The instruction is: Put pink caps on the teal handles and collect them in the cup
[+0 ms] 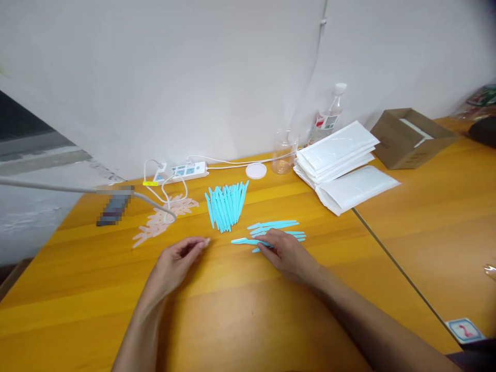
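My right hand (284,253) pinches a turquoise eyebrow razor (242,241) by its handle, the pale blade end pointing left. Under and beyond those fingers lie several more turquoise razors (279,224), roughly parallel. My left hand (180,261) is closed, thumb against forefinger, on a small pale blade cap (206,242) that sticks out at the fingertips. A fanned pile of turquoise razors (227,206) rests between and beyond the hands. Beyond my left hand, a loose heap of pale pink caps (165,217) is spread on the wooden table (217,320).
A white power strip (189,169) with cables stands by the wall. A blurred-out dark object (115,206) lies at left. Further right are a round lid (256,170), a clear jar (282,155), a bottle (329,116), white padded envelopes (341,155) and a cardboard box (399,147).
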Tool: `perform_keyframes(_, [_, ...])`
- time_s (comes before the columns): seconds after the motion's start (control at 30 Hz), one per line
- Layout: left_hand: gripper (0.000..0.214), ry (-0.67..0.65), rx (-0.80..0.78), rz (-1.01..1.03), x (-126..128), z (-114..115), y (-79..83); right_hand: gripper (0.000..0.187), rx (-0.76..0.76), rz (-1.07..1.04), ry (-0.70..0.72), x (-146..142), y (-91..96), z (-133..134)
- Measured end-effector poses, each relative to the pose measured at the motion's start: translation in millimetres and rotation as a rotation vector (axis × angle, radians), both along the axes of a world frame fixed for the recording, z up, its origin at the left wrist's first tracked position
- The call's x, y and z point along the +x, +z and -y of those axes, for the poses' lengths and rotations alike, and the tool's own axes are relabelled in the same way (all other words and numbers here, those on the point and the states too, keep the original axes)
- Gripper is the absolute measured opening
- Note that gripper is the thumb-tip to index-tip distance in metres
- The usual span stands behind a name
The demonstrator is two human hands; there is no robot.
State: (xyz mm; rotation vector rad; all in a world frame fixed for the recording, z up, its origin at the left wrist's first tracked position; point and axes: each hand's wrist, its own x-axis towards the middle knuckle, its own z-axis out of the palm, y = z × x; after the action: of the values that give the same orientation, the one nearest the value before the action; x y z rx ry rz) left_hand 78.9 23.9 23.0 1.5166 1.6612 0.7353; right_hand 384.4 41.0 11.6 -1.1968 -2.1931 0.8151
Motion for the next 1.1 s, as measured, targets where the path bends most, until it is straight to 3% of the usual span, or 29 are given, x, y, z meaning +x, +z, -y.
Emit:
perform_keyframes(0.17, [0.031, -0.114, -0.046, 0.122, 46.1, 6.3, 8.8, 0.023, 0.002, 0.021, 0.032, -0.8, 6.8, 1.4])
perform_keyframes(0.5, [0.029, -0.121, -0.049, 0.130, 44.4, 6.2, 0.8, 0.022, -0.041, 0.052, 0.073, 0.6, 9.7, 2.1])
perform_keyframes(0.93, [0.026, -0.128, -0.088, 0.261, 67.6, 5.9, -9.8, 0.022, 0.065, 0.086, 0.136, -1.2, 2.7, 6.1])
perform_keyframes(1.1, [0.022, -0.215, 0.024, 0.124, 82.9, 14.3, -14.0, 0.019, 0.135, 0.238, 0.192, 11.1, 7.4, 1.4])
